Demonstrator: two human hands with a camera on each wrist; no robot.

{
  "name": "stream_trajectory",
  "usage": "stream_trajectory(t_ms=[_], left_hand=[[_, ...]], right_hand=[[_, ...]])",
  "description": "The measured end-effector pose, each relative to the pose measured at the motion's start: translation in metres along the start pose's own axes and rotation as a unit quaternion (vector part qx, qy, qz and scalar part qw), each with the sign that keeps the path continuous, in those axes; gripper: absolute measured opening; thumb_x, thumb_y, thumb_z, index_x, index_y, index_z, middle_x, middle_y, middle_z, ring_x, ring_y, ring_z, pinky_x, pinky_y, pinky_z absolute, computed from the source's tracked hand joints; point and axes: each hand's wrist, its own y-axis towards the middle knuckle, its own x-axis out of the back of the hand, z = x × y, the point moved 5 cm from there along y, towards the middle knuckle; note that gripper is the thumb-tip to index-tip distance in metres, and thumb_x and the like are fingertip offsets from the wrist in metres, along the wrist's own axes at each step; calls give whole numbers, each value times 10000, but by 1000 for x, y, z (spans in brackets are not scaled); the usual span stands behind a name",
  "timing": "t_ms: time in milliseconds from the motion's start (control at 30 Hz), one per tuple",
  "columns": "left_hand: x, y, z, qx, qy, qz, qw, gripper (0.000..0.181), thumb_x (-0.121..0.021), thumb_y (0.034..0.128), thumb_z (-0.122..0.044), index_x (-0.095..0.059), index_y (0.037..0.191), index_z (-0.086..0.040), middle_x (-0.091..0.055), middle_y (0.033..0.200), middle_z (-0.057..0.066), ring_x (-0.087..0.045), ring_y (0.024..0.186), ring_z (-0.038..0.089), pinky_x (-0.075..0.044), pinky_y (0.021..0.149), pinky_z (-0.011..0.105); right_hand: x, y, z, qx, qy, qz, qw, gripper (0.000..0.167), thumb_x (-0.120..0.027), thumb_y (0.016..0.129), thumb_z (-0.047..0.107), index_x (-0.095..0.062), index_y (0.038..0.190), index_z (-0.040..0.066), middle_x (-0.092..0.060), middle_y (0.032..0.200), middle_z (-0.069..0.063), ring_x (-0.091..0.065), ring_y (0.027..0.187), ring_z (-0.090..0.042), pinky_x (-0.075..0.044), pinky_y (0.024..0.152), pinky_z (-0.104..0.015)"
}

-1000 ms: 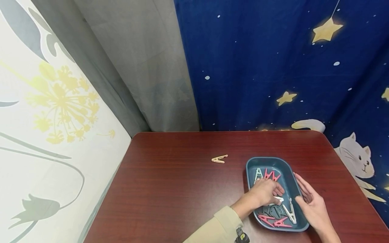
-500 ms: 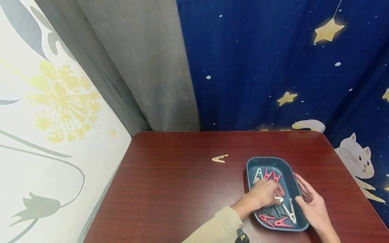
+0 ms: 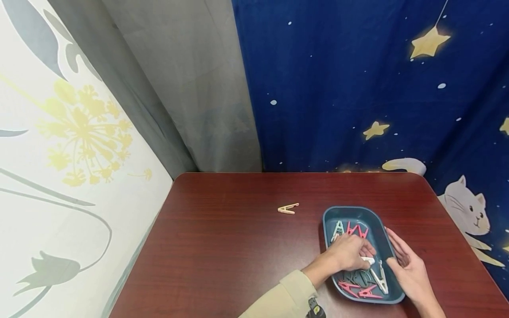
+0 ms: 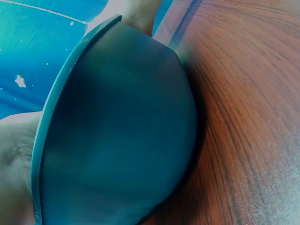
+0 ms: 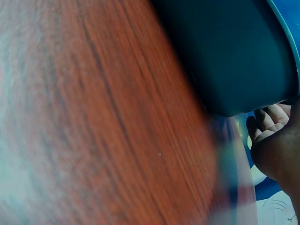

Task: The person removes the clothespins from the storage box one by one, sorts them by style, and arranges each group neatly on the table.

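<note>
A blue-grey plastic tray (image 3: pixel 333 288) holds several clothespins. My left hand (image 3: pixel 347 254) reaches in over its left rim and pinches a white clothespin (image 3: pixel 369 260), partly hidden by the fingers. Another white clothespin (image 3: pixel 380 279) lies just below that hand. My right hand (image 3: pixel 409 269) grips the tray's right side, thumb at the rim and fingers along the outer wall. In the left wrist view the tray wall (image 4: pixel 117 122) hides most of the left hand (image 4: pixel 16 164). Curled fingers of the right hand (image 5: pixel 272 140) show beside the tray in the right wrist view.
Pink clothespins (image 3: pixel 369 292) and dark thin loops (image 3: pixel 359 277) lie in the tray's near end. A pale green clothespin (image 3: pixel 338 229) and pink ones (image 3: pixel 351 228) lie at its far end. One yellowish clothespin (image 3: pixel 288 209) rests on the brown table (image 3: pixel 222 247), left of the tray.
The left hand has shifted slightly to the right inside the tray, and the white clothespin has moved with it. The right hand and the tray look nearly unmoved.
</note>
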Motion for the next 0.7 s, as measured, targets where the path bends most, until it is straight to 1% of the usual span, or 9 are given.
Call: stream_trajectory(t_ms=[167, 433, 567, 700], left_hand=[[2, 0, 0, -83, -67, -134, 9999, 319, -897, 853, -337, -799, 1154, -372, -721, 962, -344, -497, 745, -277, -351, 742, 2], [7, -1, 2, -385, -273, -373, 9982, 344, -850, 871, -274, -807, 1198, -371, -745, 957, -302, -498, 752, -276, -352, 698, 8], [10, -2, 2, -384, -417, -463, 9973, 348, -830, 891, -259, -802, 1211, -394, -738, 925, -297, -470, 735, -273, -339, 698, 14], [12, -2, 3, -326, -551, -565, 9964, 344, -821, 911, -258, -796, 1229, -387, -737, 949, -298, -486, 774, -275, -335, 732, 7]], right_hand=[[-1, 0, 0, 97, 89, -1, 9999, 758, -563, 902, -249, -413, 1605, -11, -508, 1589, 79, -479, 1363, 107, -405, 1013, -49], [-1, 0, 0, 76, 33, -18, 10000, 746, -564, 913, -235, -414, 1607, -5, -506, 1595, 56, -484, 1353, 115, -409, 1003, -45], [0, 0, 0, 33, 0, -17, 10000, 744, -563, 922, -226, -410, 1612, 5, -499, 1600, 55, -478, 1351, 123, -407, 1001, -43], [-1, -1, 1, 24, 2, -22, 10000, 753, -567, 915, -230, -412, 1613, 9, -505, 1591, 72, -483, 1345, 123, -410, 995, -42]])
